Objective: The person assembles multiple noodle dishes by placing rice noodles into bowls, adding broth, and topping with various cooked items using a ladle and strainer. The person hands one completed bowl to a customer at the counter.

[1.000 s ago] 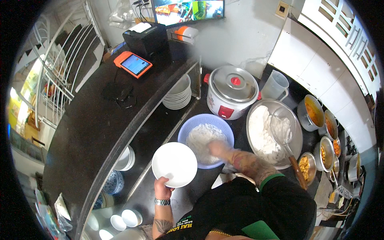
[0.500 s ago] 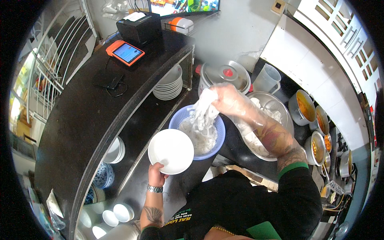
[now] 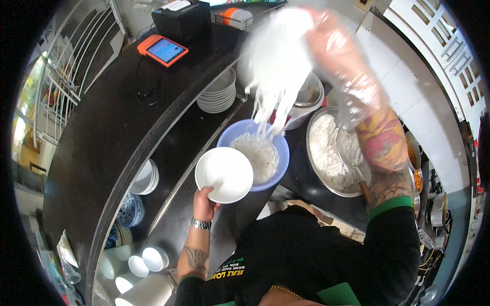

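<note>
White noodles (image 3: 279,58), long, dangling, motion-blurred | right fingers (image 3: 317,26) clutching them | left fingers (image 3: 206,191) gripping bowl (image 3: 224,171)

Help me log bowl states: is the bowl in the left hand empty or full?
Empty. The white bowl in the left hand shows a bare inside; white strands hang from the right hand.

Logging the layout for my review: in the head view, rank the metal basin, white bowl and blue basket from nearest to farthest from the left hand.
From the left hand:
1. White bowl: gripped at its near edge.
2. Blue basket: just beyond the bowl, to the right.
3. Metal basin: farther right, past the basket.
</note>
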Demonstrator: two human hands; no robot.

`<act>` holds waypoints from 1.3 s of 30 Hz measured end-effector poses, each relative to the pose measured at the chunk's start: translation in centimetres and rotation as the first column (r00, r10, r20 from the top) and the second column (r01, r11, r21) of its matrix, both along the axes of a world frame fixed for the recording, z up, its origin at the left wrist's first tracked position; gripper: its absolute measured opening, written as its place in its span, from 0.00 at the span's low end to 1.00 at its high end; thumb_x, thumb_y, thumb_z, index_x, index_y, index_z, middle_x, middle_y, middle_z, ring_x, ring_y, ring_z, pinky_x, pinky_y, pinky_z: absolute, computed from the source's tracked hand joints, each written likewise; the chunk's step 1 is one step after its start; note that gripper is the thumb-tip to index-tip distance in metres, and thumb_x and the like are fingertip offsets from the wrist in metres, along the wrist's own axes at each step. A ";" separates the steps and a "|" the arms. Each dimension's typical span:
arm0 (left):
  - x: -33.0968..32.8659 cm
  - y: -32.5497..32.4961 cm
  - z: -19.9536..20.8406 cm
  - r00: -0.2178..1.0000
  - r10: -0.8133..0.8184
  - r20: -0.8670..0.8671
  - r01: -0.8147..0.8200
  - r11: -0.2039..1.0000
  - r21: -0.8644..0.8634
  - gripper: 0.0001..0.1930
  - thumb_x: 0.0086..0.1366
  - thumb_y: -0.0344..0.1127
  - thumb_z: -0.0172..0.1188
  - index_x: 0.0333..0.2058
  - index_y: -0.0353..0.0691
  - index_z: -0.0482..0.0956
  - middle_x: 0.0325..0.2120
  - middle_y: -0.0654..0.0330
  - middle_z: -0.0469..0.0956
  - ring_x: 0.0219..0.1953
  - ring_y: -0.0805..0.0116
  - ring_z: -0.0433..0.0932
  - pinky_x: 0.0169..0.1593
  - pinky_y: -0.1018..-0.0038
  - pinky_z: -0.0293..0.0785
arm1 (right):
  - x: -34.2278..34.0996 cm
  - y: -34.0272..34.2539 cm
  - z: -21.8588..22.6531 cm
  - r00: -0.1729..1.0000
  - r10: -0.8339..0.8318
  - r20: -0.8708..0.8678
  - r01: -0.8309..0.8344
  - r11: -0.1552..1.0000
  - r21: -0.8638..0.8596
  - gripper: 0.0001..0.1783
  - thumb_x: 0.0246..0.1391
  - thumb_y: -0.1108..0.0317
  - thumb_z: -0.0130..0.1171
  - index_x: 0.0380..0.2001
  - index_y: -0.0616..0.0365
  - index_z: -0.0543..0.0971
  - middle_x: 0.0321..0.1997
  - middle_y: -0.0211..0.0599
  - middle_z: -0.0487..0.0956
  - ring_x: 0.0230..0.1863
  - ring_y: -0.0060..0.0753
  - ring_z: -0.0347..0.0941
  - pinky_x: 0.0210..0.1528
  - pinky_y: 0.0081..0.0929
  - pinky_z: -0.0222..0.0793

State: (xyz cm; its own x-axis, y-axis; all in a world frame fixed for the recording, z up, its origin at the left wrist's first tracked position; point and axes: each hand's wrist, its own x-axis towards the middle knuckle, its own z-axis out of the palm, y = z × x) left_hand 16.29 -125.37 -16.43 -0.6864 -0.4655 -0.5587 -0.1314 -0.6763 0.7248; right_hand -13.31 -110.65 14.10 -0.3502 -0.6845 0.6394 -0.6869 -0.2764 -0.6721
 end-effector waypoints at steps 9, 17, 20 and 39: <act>-3.9 1.2 -0.5 0.999 -0.021 0.026 0.026 0.974 -0.227 0.25 0.66 0.54 0.56 0.48 0.36 0.69 0.22 0.63 0.76 0.10 0.80 0.65 0.10 0.83 0.56 | -0.3 2.9 7.5 0.961 -0.197 -0.192 0.203 0.979 0.013 0.13 0.49 0.71 0.56 0.39 0.65 0.78 0.33 0.40 0.82 0.36 0.31 0.80 0.41 0.28 0.75; -7.1 2.1 1.0 0.996 -0.017 -0.092 0.008 0.995 -0.097 0.29 0.67 0.63 0.46 0.45 0.39 0.68 0.21 0.64 0.74 0.11 0.80 0.66 0.11 0.84 0.55 | 3.6 -2.4 1.1 0.995 -0.073 -0.074 0.100 0.869 0.485 0.15 0.47 0.71 0.58 0.40 0.65 0.78 0.33 0.42 0.82 0.36 0.35 0.81 0.42 0.30 0.75; -7.8 1.9 2.0 0.985 -0.056 -0.162 0.053 0.998 -0.019 0.32 0.66 0.67 0.42 0.47 0.39 0.68 0.24 0.64 0.76 0.14 0.80 0.69 0.11 0.85 0.56 | 5.6 -5.0 -6.2 0.882 0.153 -0.445 0.274 0.603 0.750 0.16 0.46 0.71 0.58 0.41 0.63 0.79 0.41 0.53 0.80 0.43 0.49 0.79 0.47 0.38 0.74; -5.7 2.1 1.4 0.953 0.040 -0.301 -0.065 0.995 -0.072 0.30 0.69 0.61 0.41 0.54 0.39 0.66 0.33 0.60 0.80 0.21 0.79 0.78 0.12 0.84 0.58 | 9.4 -3.6 -19.4 0.882 0.216 -0.420 0.259 0.522 0.812 0.16 0.56 0.60 0.58 0.43 0.59 0.80 0.47 0.48 0.79 0.45 0.46 0.78 0.50 0.35 0.72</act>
